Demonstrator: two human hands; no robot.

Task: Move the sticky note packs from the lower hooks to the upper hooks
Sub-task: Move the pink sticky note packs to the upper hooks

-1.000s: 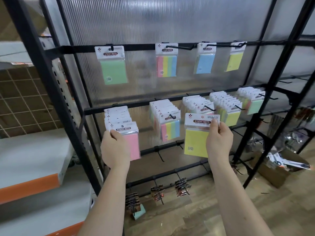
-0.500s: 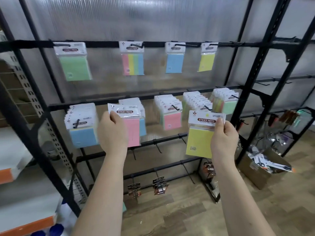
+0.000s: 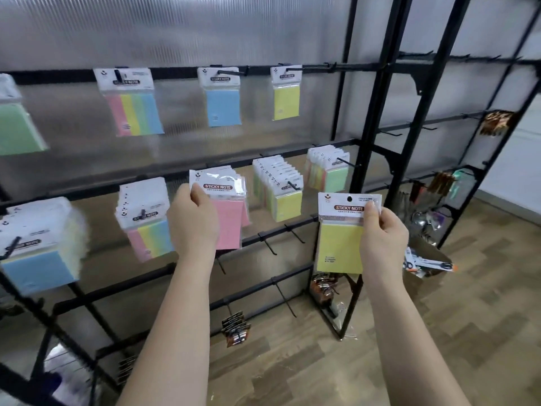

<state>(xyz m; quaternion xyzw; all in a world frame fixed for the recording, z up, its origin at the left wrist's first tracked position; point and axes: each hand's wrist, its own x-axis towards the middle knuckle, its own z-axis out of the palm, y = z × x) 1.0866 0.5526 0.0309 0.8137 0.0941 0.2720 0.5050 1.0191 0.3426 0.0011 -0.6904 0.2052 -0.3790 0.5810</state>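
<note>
My left hand (image 3: 193, 221) pinches the white header of a pink sticky note pack (image 3: 227, 209), held in front of the lower row. In my right hand (image 3: 382, 238) hangs a yellow pack (image 3: 339, 238), gripped at its header's right corner, off any hook, right of the lower row. The upper rail (image 3: 175, 72) carries single packs: green (image 3: 14, 124), striped (image 3: 131, 104), blue (image 3: 222, 98), yellow (image 3: 286, 95). Full stacks hang on the lower hooks: blue (image 3: 38, 244), striped (image 3: 146, 218), yellow (image 3: 279, 189), green (image 3: 329, 168).
Black rack uprights (image 3: 377, 112) stand right of the packs. Bare hooks (image 3: 295, 235) stick out from the rails under the lower row. Small hanging goods (image 3: 235, 329) sit low on the rack. A cardboard box of scissors (image 3: 427, 263) rests on the wooden floor at right.
The view has swung right, so the rack and packs slid left. Both hands keep their packs; the pink pack is off its hook and the yellow pack has drifted right.
</note>
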